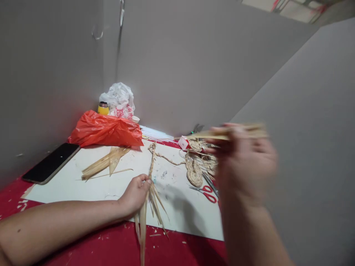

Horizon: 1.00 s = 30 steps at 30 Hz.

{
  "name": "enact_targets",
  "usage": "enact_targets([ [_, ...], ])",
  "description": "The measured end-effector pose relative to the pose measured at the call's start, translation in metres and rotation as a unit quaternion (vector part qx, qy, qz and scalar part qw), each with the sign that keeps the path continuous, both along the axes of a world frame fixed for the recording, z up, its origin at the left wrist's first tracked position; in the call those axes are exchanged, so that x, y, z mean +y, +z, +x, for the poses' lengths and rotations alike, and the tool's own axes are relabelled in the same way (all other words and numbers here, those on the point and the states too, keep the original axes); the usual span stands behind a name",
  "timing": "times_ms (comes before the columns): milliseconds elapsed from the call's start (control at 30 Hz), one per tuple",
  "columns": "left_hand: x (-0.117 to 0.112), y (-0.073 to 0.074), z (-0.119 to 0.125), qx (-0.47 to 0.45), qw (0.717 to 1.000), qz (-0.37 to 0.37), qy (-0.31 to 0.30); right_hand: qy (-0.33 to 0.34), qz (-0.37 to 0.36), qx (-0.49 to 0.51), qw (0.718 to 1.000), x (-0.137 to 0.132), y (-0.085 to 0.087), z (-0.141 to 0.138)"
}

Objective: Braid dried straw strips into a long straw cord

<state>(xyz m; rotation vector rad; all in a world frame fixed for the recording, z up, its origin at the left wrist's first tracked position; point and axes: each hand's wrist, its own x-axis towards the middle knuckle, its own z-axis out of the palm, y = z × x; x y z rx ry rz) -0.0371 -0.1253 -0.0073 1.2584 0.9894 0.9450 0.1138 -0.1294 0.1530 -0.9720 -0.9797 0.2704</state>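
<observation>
My left hand [135,192] pinches a braid [152,162] of dried plant fibre where its plaited part meets the loose strips [156,207]. Those strips fan out below my fingers and hang past the edge of the white board [177,203]. Raised over the right side, my right hand [244,155] is smeared by motion, with a pale dried leaf strip [205,133] held across its fingers. A thinner twisted cord [170,159] runs from the braid's top toward coiled woven pieces [194,171]. More dried leaf strips [100,164] lie on the board's left.
Red-handled scissors [208,192] lie right of the braid. A black phone [51,162] rests at the left. Behind the board are an orange plastic bag [108,129], a yellow jar [103,108] and a white plastic bag [119,98]. A grey wall [180,66] closes off the back.
</observation>
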Motion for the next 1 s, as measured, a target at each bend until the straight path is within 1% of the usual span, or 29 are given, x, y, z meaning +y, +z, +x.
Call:
enact_targets([
  [33, 0.0, 0.001, 0.0, -0.009, 1.0, -0.002, 0.002, 0.093, -0.061, -0.071, 0.991, 0.006, -0.004, -0.018],
  [67, -0.001, 0.002, 0.0, -0.023, 1.0, -0.005, 0.006, 0.177, -0.127, -0.151, 0.964, 0.009, -0.011, -0.034],
  [100, -0.002, 0.003, 0.001, -0.039, 0.999, -0.007, 0.011, 0.214, -0.171, -0.209, 0.939, 0.009, -0.019, -0.046],
  [133, -0.002, 0.004, 0.001, -0.057, 0.998, -0.006, 0.012, 0.232, -0.203, -0.26, 0.915, 0.006, -0.029, -0.055],
  [167, -0.003, 0.005, 0.001, -0.077, 0.997, -0.003, 0.012, 0.223, -0.222, -0.31, 0.897, -0.001, -0.04, -0.059],
  [200, -0.003, 0.004, 0.001, -0.095, 0.995, 0.0, 0.009, 0.199, -0.242, -0.363, 0.878, -0.009, -0.051, -0.06],
  [267, -0.002, 0.003, 0.0, -0.111, 0.994, -0.012, 0.002, 0.172, -0.288, -0.436, 0.835, -0.029, -0.074, -0.052],
  [300, -0.002, 0.001, 0.0, -0.105, 0.994, -0.025, 0.002, 0.174, -0.316, -0.447, 0.818, -0.039, -0.084, -0.047],
  [367, -0.002, -0.001, 0.0, -0.081, 0.996, -0.046, 0.007, 0.185, -0.365, -0.44, 0.799, -0.055, -0.104, -0.038],
  [433, -0.002, -0.003, -0.001, -0.061, 0.997, -0.046, 0.008, 0.213, -0.389, -0.393, 0.806, -0.063, -0.121, -0.037],
  [500, -0.002, -0.002, -0.002, -0.059, 0.997, -0.044, 0.006, 0.241, -0.391, -0.315, 0.831, -0.065, -0.133, -0.044],
  [567, -0.004, 0.0, -0.002, -0.062, 0.996, -0.06, -0.001, 0.269, -0.39, -0.216, 0.854, -0.063, -0.141, -0.051],
  [633, -0.005, 0.003, -0.003, -0.074, 0.993, -0.085, -0.02, 0.307, -0.405, -0.108, 0.855, -0.061, -0.143, -0.053],
  [700, -0.005, 0.006, -0.003, -0.085, 0.991, -0.092, -0.036, 0.326, -0.418, -0.037, 0.847, -0.062, -0.14, -0.048],
  [767, -0.004, 0.008, -0.004, -0.083, 0.993, -0.083, -0.033, 0.309, -0.412, -0.034, 0.856, -0.065, -0.135, -0.036],
  [833, -0.002, 0.01, -0.005, -0.07, 0.994, -0.08, -0.03, 0.274, -0.401, -0.07, 0.871, -0.069, -0.131, -0.023],
  [933, 0.001, 0.01, -0.006, -0.069, 0.991, -0.103, -0.046, 0.228, -0.393, -0.109, 0.884, -0.07, -0.126, -0.007],
  [1000, 0.003, 0.01, -0.007, -0.077, 0.988, -0.123, -0.057, 0.202, -0.384, -0.126, 0.892, -0.067, -0.123, -0.001],
])
